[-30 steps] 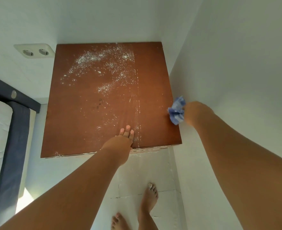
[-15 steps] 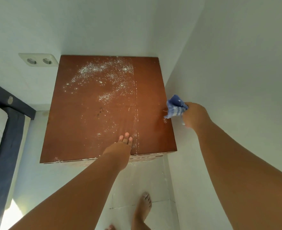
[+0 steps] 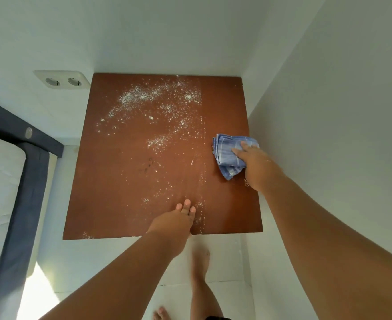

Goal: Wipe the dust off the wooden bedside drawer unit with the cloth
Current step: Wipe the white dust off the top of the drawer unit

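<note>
Head cam looks straight down for me. The reddish-brown square wooden top of the bedside drawer unit (image 3: 132, 181) sits in a corner, with white walls behind it and on its right. The folded blue cloth with pale stripes (image 3: 225, 155) lies flat on the top near the right edge, about halfway back. The right hand (image 3: 257, 167) is on it, fingers laid fairly straight across the cloth and pressing down, not clenched. I read that as wiping pressure that also keeps the folds together. The left hand (image 3: 174, 224) rests at the front edge, fingers straight and relaxed on the wood, gripping nothing, probably a brace while leaning in. White powdery dust (image 3: 142, 98) is scattered over the back and middle and thins toward the front. A thin line of it runs front to back just left of the cloth. The strip right of that line looks clean, so I judge the job early, with most of the top left to do. The next stroke likely goes left into the dust. There is a white double wall socket (image 3: 62, 80) back left and a dark blue bed frame (image 3: 28, 176) at left.
</note>
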